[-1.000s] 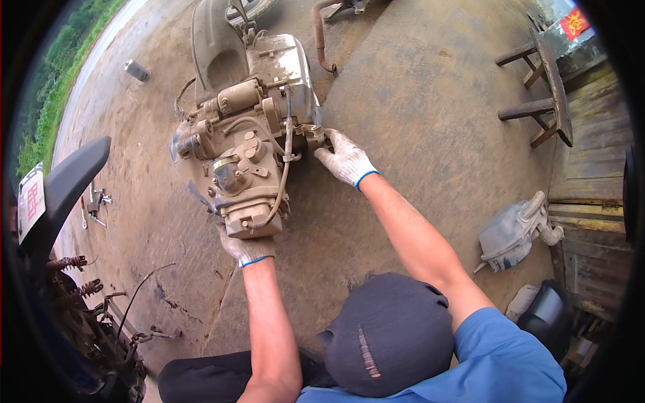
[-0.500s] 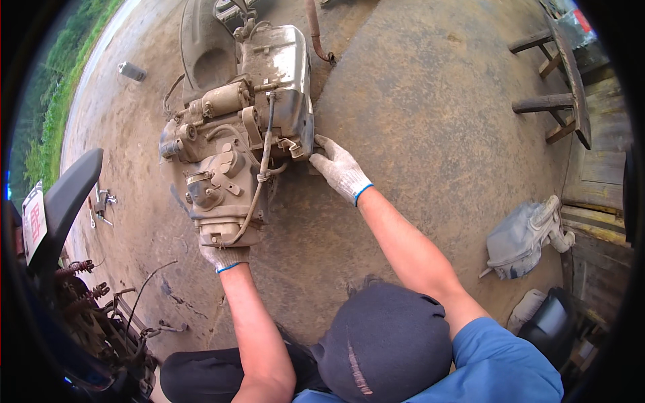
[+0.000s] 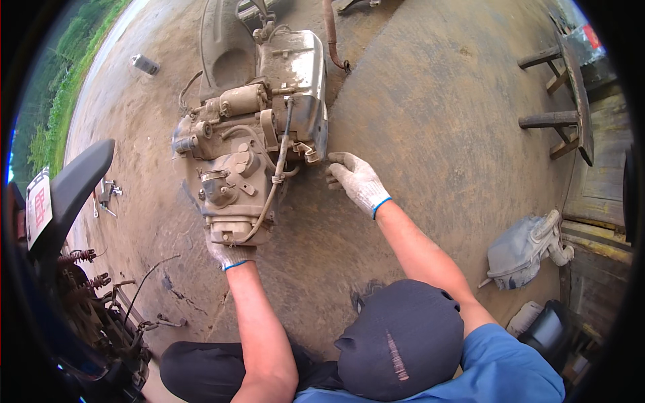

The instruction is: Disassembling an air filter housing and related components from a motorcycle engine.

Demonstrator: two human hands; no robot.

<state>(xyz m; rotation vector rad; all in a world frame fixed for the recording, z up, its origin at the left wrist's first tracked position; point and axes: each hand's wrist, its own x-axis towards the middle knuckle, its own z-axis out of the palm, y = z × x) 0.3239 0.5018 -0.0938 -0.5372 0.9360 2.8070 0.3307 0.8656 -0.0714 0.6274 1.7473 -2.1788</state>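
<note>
A dirty, dusty motorcycle engine with a metal cover, hoses and a cable lies on the dirt ground. My left hand, in a grey work glove, grips the engine's near end from below. Just to the right of the engine, beside the metal cover, my right hand is also gloved. Its fingers are loosely spread with the fingertips close to the cover's edge, and it holds nothing.
A motorcycle's dark seat and springs stand at the left, with small tools on the ground beside them. There is a spray can at the far left, a wooden bench at the far right, and a grey plastic tank at the right.
My right hand has come off the engine's side and drawn back slightly toward me. The left hand keeps its grip on the near end.
</note>
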